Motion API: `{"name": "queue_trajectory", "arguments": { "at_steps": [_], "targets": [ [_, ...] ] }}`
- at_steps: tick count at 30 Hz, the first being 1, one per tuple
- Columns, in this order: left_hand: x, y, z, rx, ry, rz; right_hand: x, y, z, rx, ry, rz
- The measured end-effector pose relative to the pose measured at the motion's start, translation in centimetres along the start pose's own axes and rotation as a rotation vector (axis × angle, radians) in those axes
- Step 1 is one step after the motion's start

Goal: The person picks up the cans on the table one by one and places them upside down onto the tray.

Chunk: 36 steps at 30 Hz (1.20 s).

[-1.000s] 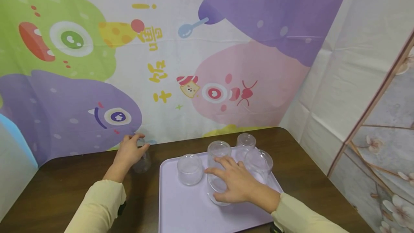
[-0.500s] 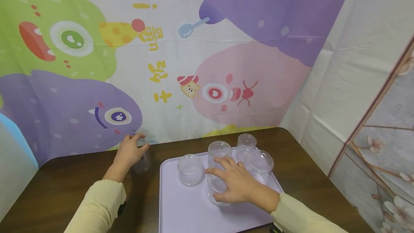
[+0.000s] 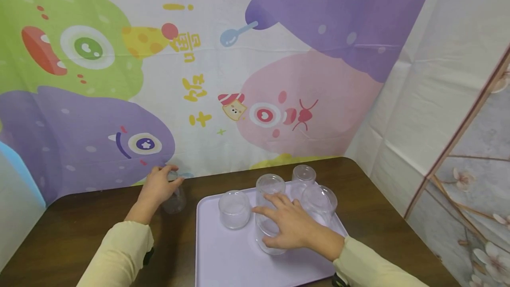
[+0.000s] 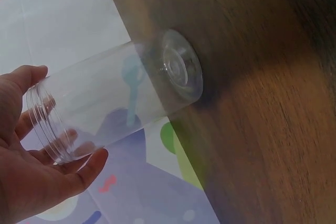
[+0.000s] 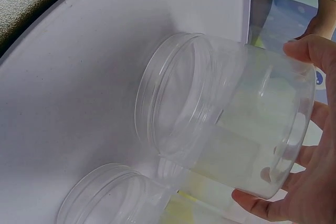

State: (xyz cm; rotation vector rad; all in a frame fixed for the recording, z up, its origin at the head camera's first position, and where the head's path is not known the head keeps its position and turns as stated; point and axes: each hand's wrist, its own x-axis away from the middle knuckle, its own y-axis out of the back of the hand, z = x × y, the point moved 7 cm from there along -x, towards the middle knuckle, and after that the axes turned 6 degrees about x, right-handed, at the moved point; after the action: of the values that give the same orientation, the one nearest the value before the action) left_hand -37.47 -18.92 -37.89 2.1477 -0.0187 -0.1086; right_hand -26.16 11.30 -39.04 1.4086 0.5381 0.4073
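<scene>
At the table's back left, my left hand (image 3: 159,187) grips the top of a clear plastic jar (image 3: 175,202). In the left wrist view, its fingers and thumb wrap the threaded rim of that jar (image 4: 113,95), whose base rests on the wood. Over the lilac tray (image 3: 223,258), my right hand (image 3: 292,223) holds another clear jar (image 3: 264,229) from above. The right wrist view shows this jar (image 5: 241,114) upside down, its threaded mouth against the tray and the fingers spread around its base end.
Several more clear jars share the tray: a short jar (image 3: 234,211) to the left, a jar (image 3: 271,184) behind the held one, a narrow jar (image 3: 304,175) at the back and a wide jar (image 3: 320,200) at right. A printed cloth (image 3: 207,145) hangs behind the table.
</scene>
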Motion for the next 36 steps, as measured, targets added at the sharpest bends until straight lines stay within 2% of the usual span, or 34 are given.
{"name": "queue_trajectory", "arguments": {
  "at_steps": [6, 16, 21, 36],
  "targets": [
    [0.2, 0.5, 0.3, 0.013, -0.009, -0.011, 0.0, -0.1, -0.2, -0.027, -0.015, 0.001],
    [1.1, 2.1, 0.2, 0.046, -0.034, -0.06, -0.1, -0.2, -0.4, -0.041, -0.022, -0.004],
    [1.5, 2.9, 0.4, 0.057, -0.03, -0.064, -0.1, -0.2, -0.6, -0.038, -0.021, -0.013],
    [4.0, 4.6, 0.4, 0.106, -0.053, -0.116, -0.1, -0.3, -0.8, -0.03, -0.016, -0.023]
  ]
}}
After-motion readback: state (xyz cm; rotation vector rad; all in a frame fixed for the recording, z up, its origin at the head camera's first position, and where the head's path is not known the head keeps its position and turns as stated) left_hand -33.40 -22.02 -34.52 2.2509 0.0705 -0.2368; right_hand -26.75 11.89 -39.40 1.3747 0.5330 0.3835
